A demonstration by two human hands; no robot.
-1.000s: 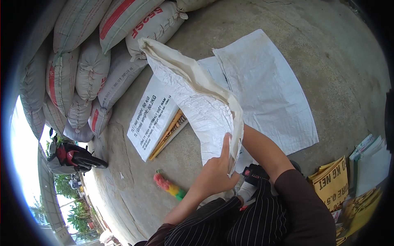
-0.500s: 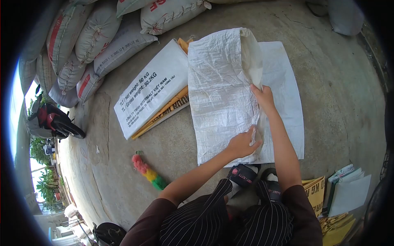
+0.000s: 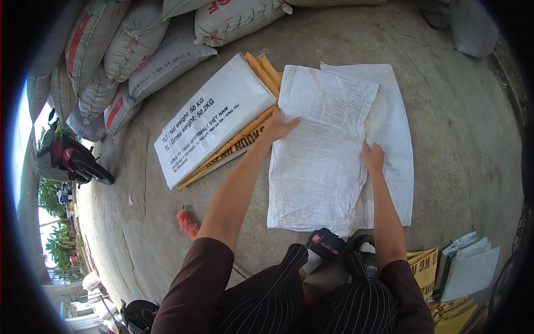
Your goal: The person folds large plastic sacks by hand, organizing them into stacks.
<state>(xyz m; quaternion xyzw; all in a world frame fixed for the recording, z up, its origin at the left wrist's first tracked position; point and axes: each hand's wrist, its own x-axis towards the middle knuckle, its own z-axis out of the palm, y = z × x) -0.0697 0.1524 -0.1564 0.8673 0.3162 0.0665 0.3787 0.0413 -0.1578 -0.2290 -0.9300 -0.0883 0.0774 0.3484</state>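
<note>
A creased white woven sack (image 3: 320, 167) lies flat in front of my feet. It rests over a second white sack (image 3: 392, 122), whose right side sticks out from under it. My left hand (image 3: 282, 127) is at the upper sack's left edge, its thumb spread away from the fingers and lying on the fabric. On the opposite edge, my right hand (image 3: 373, 157) pinches the upper sack's side, its fingertips partly hidden. Just left of my left hand is a stack of folded sacks (image 3: 217, 119), with a printed white one on top and yellow ones below.
Filled sacks (image 3: 167, 64) are piled at the upper left. A motorbike (image 3: 72, 158) stands at the left. A pink fluffy duster (image 3: 187, 222) lies partly behind my left arm. Folded yellow sacks (image 3: 424, 270) and white sacks (image 3: 473, 267) are at the lower right.
The upper sack's raised top has come down flat. My left hand has moved from its lower right part up to its left edge; my right hand has slid lower along the right edge.
</note>
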